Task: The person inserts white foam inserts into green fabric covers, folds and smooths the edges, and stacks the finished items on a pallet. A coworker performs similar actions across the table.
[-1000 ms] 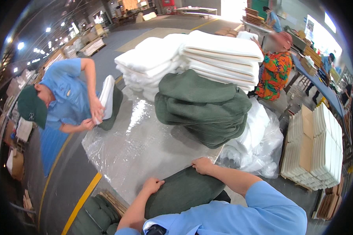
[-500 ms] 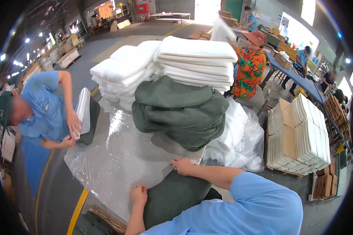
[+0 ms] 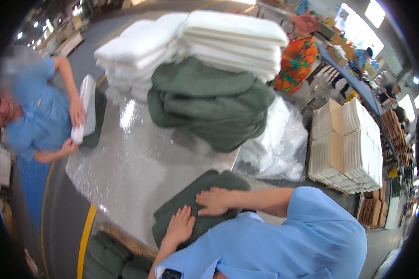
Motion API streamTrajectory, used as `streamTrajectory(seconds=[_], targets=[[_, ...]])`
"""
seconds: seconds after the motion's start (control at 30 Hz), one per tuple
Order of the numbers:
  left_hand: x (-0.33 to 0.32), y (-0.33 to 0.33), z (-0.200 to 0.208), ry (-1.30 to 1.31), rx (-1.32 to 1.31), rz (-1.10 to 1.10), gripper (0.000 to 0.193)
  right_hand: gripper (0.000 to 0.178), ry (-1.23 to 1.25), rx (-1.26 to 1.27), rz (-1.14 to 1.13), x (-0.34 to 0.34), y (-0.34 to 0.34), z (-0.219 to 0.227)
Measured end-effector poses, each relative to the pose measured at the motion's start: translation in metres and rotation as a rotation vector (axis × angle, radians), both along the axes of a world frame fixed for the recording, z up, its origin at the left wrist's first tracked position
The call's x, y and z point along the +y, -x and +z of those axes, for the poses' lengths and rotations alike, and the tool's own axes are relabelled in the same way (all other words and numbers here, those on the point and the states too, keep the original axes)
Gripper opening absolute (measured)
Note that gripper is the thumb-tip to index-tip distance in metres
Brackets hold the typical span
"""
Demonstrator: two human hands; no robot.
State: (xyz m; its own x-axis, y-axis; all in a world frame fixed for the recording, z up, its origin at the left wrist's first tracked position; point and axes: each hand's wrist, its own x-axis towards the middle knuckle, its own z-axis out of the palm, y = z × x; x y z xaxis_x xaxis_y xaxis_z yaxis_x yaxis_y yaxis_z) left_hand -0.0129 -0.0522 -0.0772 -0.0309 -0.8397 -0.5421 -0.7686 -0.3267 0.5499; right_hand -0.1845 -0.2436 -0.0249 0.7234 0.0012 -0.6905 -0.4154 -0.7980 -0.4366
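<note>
Plainly, both my hands lie flat, pinching nothing: the fingers of my left hand (image 3: 180,226) stretch away from me, slightly parted, and those of my right hand (image 3: 215,201) point leftward, a little spread, on the same dark green piece (image 3: 184,194). Where my thumbs rest I cannot quite tell. That one piece lies at the near edge of the plastic-covered table (image 3: 139,172), close against my blue shirt (image 3: 274,242). Beyond it I count one heap of green cloth (image 3: 207,102), its folds too tangled to number, and two white stacks behind: the left stack (image 3: 135,51) and the right stack (image 3: 233,39). One co-worker (image 3: 46,107) at my left has both hands on a single white pad (image 3: 84,104), beside another green piece (image 3: 97,116). Under my palms the fabric looks matte, soft and evenly coloured, with rounded corners and a shallow dip along its far edge.
</note>
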Motion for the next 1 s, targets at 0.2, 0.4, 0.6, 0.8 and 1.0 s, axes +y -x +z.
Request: streamTrajectory(seconds=[0.2, 0.4, 0.6, 0.8, 1.0], targets=[[0.007, -0.039, -0.001, -0.164, -0.147, 0.082, 0.071, 0.086, 0.116, -0.002, -0.117, -0.035, 0.012, -0.033], [0.035, -0.069, 0.001, -0.247, -0.204, 0.406, 0.089, 0.088, 0.154, 0.149, -0.383, -0.072, 0.028, -0.016], [0.033, -0.064, 0.009, -0.183, -0.136, 0.832, 0.094, 0.094, 0.151, -0.056, -0.939, -0.093, 0.099, -0.035], [0.084, -0.069, -0.015, 0.002, 0.486, 1.255, 0.086, 0.103, -0.785, -0.195, -1.498, -0.062, 0.107, -0.014], [0.111, -0.024, 0.000, 0.273, 1.039, 1.523, 0.070, 0.089, -0.643, -0.740, -1.338, -0.101, -0.007, 0.002]])
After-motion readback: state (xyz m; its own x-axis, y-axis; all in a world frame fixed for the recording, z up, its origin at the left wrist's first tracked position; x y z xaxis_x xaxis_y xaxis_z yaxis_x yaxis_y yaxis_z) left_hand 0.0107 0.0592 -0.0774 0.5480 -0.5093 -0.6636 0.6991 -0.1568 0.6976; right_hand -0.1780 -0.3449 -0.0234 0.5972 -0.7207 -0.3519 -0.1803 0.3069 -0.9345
